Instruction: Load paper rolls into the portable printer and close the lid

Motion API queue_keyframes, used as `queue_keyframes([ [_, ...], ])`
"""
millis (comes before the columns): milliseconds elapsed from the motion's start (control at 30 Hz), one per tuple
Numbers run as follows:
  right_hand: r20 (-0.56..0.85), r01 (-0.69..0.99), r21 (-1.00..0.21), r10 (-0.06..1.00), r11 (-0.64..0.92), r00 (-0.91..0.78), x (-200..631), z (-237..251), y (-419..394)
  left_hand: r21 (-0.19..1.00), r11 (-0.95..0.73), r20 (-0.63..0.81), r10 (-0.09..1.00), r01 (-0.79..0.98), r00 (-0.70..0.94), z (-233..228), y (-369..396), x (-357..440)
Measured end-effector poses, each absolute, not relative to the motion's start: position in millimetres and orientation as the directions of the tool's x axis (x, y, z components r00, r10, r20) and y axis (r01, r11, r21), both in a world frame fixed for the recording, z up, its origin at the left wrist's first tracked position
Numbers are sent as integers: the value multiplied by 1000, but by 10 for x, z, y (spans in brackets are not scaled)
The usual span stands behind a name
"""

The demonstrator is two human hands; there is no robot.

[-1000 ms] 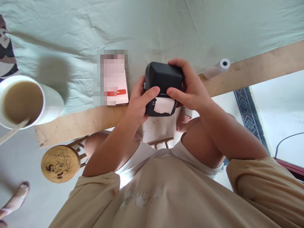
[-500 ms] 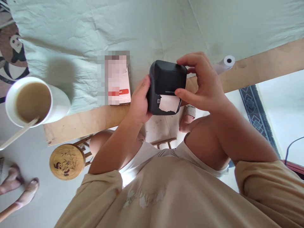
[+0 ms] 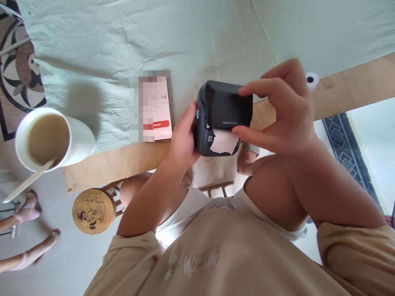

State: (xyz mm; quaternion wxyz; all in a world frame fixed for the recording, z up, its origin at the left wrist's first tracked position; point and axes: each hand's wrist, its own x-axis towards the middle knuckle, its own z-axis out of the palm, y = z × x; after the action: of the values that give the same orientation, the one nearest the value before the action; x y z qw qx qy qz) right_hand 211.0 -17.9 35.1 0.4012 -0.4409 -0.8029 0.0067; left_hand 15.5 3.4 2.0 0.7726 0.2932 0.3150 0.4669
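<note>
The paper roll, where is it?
In the head view, the paper roll lies on the table's wooden edge, peeking out behind the right hand holding the black printer.

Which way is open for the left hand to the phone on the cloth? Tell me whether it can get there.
Probably yes: the left hand lies right beside the phone, nothing between them, but it would have to let go of the black printer first.
</note>
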Motion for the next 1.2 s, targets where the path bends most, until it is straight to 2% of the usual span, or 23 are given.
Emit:
queue_keyframes([
  [100, 735, 752, -350, 662, 559, -150, 2061, 350, -193, 771, 385, -171, 892, -507, 419, 32, 37, 142],
  [267, 755, 726, -512, 643, 459, 126, 2015, 319, -156, 782, 357, -139, 899, -511, 414, 23, 29, 124],
  [333, 739, 721, -516, 666, 463, 102, 2018, 313, -134, 786, 354, -128, 895, -507, 427, 21, 24, 122],
  [400, 685, 778, -449, 728, 439, -16, 2020, 325, -129, 795, 355, -122, 888, -493, 442, 21, 22, 119],
  [533, 468, 889, -301, 866, 345, -178, 2001, 411, -184, 828, 341, -107, 876, -445, 471, 26, 19, 105],
  [633, 406, 882, -278, 879, 380, -251, 1970, 477, -248, 835, 327, -96, 879, -443, 468, 22, 12, 98],
  [900, 311, 943, -229, 936, 243, -166, 1880, 539, -302, 845, 291, -66, 890, -449, 451, 28, 3, 108],
  [1067, 17, 978, -180, 995, 104, -102, 1797, 651, -295, 864, 283, -80, 894, -416, 442, 38, -3, 93],
  [1133, -39, 980, -185, 996, 68, -76, 1781, 662, -288, 878, 268, -77, 897, -396, 436, 38, -10, 93],
  [1200, -33, 962, -264, 996, 68, -80, 1801, 657, -286, 883, 264, -77, 898, -389, 434, 46, -18, 104],
])
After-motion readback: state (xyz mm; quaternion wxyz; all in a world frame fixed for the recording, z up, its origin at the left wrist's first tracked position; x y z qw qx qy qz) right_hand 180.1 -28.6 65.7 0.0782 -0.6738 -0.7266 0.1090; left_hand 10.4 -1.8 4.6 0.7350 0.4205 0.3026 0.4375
